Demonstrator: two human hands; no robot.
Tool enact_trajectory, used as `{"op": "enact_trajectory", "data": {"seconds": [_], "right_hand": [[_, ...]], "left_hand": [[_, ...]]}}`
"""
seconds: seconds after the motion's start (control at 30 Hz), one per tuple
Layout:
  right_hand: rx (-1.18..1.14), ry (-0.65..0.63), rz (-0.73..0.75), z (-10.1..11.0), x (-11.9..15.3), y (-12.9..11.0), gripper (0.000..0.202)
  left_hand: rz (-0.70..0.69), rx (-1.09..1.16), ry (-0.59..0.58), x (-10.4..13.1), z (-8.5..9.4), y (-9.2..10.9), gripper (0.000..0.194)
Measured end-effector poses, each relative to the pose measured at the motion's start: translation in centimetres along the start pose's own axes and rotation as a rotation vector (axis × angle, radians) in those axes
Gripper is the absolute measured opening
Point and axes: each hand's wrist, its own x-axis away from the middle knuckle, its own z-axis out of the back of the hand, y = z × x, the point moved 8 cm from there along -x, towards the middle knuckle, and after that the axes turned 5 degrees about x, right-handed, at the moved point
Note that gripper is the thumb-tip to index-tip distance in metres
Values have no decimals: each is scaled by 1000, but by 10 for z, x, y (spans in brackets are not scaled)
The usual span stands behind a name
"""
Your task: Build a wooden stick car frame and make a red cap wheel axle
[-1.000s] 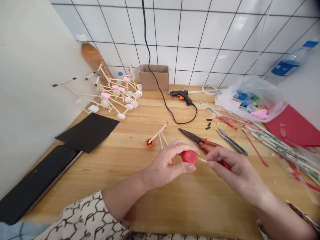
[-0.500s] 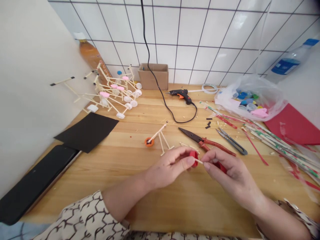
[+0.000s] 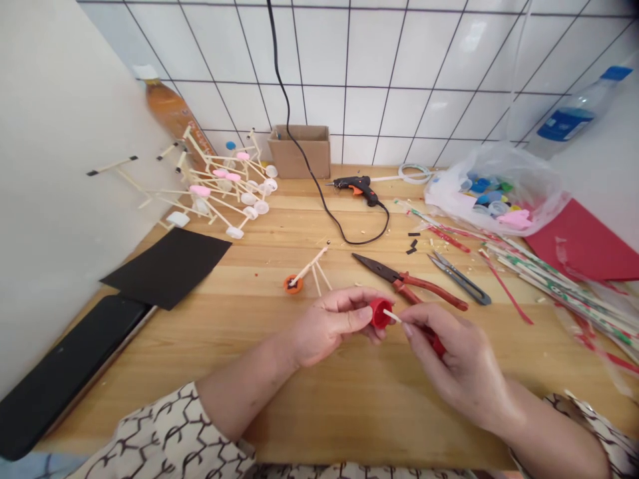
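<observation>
My left hand (image 3: 329, 329) is closed on a red bottle cap (image 3: 378, 315), its hollow side turned towards my right hand. Between the thumb and finger of my right hand (image 3: 464, 366) is a short pale stick (image 3: 392, 316), whose far end reaches into the cap; whether it touches the inside I cannot tell. A second red piece (image 3: 438, 346), mostly hidden, is tucked under the right fingers. Just beyond my left hand stands a small stick frame (image 3: 305, 267) with an orange cap (image 3: 293, 285) at one end; my hand covers its lower part.
Red-handled pliers (image 3: 399, 279) and thread snips (image 3: 460, 279) lie beyond my right hand. Farther back are a glue gun (image 3: 360, 189), a cardboard box (image 3: 302, 156) and a bag of caps (image 3: 539, 193). Stick frames (image 3: 219, 176), black card (image 3: 172, 266) and a phone (image 3: 74, 359) occupy the left.
The red cap has turned so that its hollow inside shows more. My left fingers have shifted around it, and the view has moved slightly.
</observation>
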Motion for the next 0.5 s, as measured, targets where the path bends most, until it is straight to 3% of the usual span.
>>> {"op": "enact_trajectory", "data": {"seconds": [0.5], "right_hand": [[37, 31, 126, -3, 3, -8, 20]], "left_hand": [[-23, 43, -31, -1, 1, -4, 29]]}}
